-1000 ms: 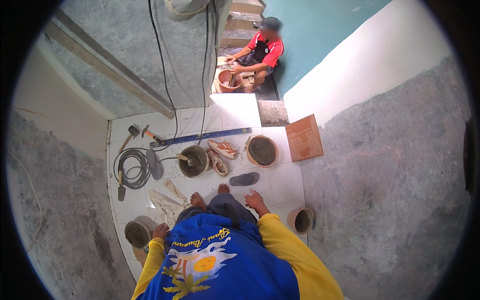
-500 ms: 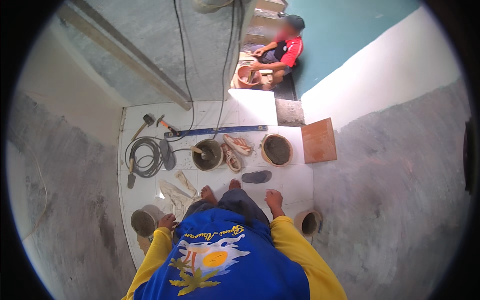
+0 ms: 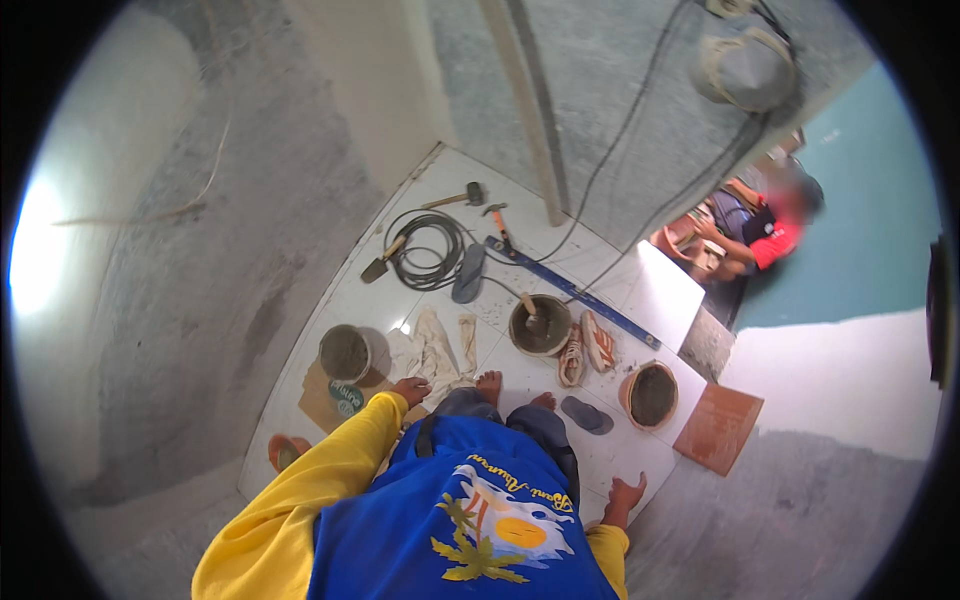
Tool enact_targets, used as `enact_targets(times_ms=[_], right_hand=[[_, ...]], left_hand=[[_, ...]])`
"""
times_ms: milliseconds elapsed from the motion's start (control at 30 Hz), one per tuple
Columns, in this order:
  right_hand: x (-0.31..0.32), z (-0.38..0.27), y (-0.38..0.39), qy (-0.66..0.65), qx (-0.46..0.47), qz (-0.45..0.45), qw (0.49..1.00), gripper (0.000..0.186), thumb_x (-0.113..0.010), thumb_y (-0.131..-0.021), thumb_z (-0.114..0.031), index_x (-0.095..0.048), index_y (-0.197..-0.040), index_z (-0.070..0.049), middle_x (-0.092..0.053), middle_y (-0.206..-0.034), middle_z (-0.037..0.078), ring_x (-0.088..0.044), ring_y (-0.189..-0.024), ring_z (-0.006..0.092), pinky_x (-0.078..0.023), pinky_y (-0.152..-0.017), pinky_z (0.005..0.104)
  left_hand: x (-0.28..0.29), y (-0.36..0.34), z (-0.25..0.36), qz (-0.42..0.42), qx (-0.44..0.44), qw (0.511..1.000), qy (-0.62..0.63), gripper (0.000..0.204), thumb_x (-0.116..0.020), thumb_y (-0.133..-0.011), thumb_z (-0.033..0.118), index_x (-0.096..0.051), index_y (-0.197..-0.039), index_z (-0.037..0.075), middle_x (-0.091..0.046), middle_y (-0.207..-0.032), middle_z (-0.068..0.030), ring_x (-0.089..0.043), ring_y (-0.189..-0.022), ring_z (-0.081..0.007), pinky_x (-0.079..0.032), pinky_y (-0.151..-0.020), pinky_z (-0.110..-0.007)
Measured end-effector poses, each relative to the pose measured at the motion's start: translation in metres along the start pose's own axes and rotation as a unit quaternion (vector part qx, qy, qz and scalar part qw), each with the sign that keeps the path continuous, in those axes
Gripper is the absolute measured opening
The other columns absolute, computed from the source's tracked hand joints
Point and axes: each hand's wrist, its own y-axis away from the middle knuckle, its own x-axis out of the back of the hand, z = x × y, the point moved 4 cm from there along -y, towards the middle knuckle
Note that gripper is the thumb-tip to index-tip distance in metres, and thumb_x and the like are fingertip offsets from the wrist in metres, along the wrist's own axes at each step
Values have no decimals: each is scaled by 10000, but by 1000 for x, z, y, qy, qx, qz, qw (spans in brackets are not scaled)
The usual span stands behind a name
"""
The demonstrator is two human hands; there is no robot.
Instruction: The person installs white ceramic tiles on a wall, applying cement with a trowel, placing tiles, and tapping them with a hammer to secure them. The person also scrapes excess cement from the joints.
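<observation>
My left hand (image 3: 412, 390) hangs over the floor beside a crumpled off-white cloth (image 3: 430, 345), its fingers loosely stretched with nothing in them. Close by it stands a bucket (image 3: 344, 354) of grey mortar. My right hand (image 3: 627, 495) is held out at my side above the white tiles, fingers apart and empty. Ahead of my bare feet is a bucket (image 3: 518, 345) with a wooden-handled trowel (image 3: 532, 312) in it. Farther right, another bucket (image 3: 630, 408) holds dark grey mortar. A grey flip-flop (image 3: 586, 415) lies between my feet and that bucket.
A blue spirit level (image 3: 580, 295), claw hammer (image 3: 499, 226), mallet (image 3: 455, 197), coiled black cable (image 3: 425, 252) and trowel (image 3: 377, 267) lie ahead. Sneakers (image 3: 600, 342) sit beside the middle bucket. A brown tile (image 3: 718, 430) stands by the right wall. A person (image 3: 765, 225) sits outside the doorway.
My view and body have turned left, so the floor items appear rotated and farther right. The left-hand bucket and a small orange pot show more fully. Both hands remain empty.
</observation>
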Motion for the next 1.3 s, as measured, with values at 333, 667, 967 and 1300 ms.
enact_targets(times_ms=[333, 667, 967, 1300], right_hand=[[-54, 1, 54, 252, 91, -248, 931, 768, -702, -1038, -375, -436, -1663, -17, -693, -1370, 246, -744, -1107, 294, -583, -934, 404], [-37, -48, 99, 321, 291, -438, 788, 874, -633, -1073, -521, -360, -1683, 42, -699, -1396, 274, -715, -1226, 337, -546, -1044, 409], [-112, -14, 95, 127, -40, -394, 909, 926, -533, -1109, -623, -355, -1669, 92, -462, -1685, 287, -523, -1509, 339, -452, -1209, 408], [-115, -4, 124, -105, -2, -434, 895, 765, -617, -1068, -561, -533, -1539, 36, -611, -1505, 249, -620, -1368, 327, -501, -1123, 412]], left_hand=[[-72, 0, -38, -190, -41, 977, -89, 774, -649, -1060, 595, -533, -1639, 95, -659, -1536, -184, -664, -1353, -292, -485, -1188, -406], [-67, 9, -60, -226, -10, 974, -19, 798, -613, -1062, 628, -529, -1638, 81, -630, -1567, -190, -633, -1393, -310, -465, -1205, -417], [-45, -11, -24, -271, 7, 958, -92, 823, -581, -1063, 657, -526, -1637, 69, -604, -1595, -196, -605, -1429, -326, -448, -1221, -427], [-40, -35, 19, -306, 30, 941, -144, 853, -544, -1065, 689, -523, -1636, 56, -576, -1626, -202, -573, -1469, -344, -428, -1238, -438]])
